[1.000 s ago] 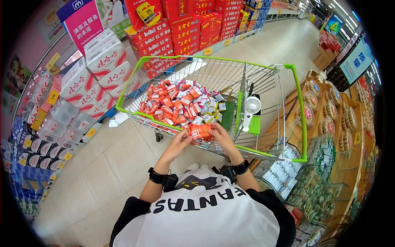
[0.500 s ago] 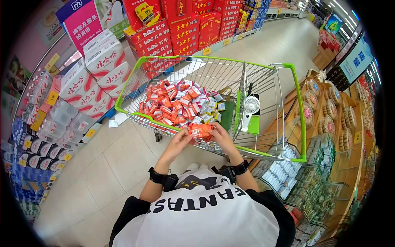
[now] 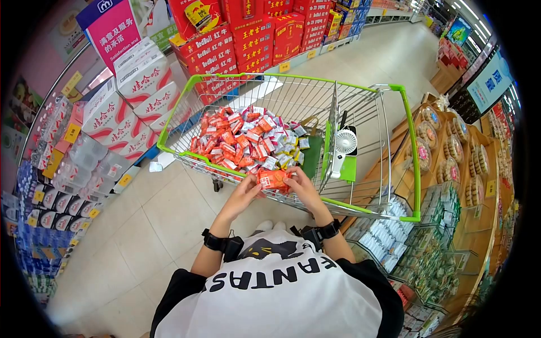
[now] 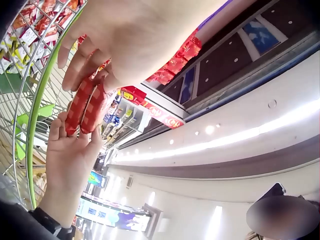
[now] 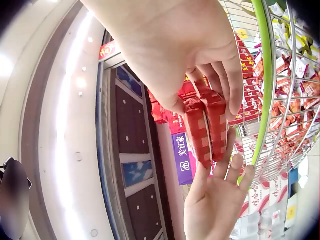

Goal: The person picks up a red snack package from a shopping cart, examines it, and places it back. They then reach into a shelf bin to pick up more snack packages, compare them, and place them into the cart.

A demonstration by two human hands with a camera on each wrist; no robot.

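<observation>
Two orange-red snack packets (image 3: 273,180) are held side by side between both hands, over the near rim of the shopping cart (image 3: 417,163). My left hand (image 3: 242,194) pinches their left end between thumb and fingers. At the opposite end, the right hand (image 3: 305,190) grips them the same way. In the right wrist view the two packets (image 5: 200,134) stand closely parallel, with a checked pattern on their sides. Just beyond the hands, a heap of small wrapped snacks (image 3: 236,141), orange, white and yellow, lies in the cart.
A white handheld fan (image 3: 345,145) and a green bag (image 3: 313,158) are in the cart. White drink cartons (image 3: 141,81) and red drink boxes (image 3: 251,45) are stacked beyond and left. Wooden shelving (image 3: 451,163) with packaged cookies lines the right side.
The hands keep hold of the same two packets at the cart's rim. The packets turn slightly between the fingers; the head view shifts only a little.
</observation>
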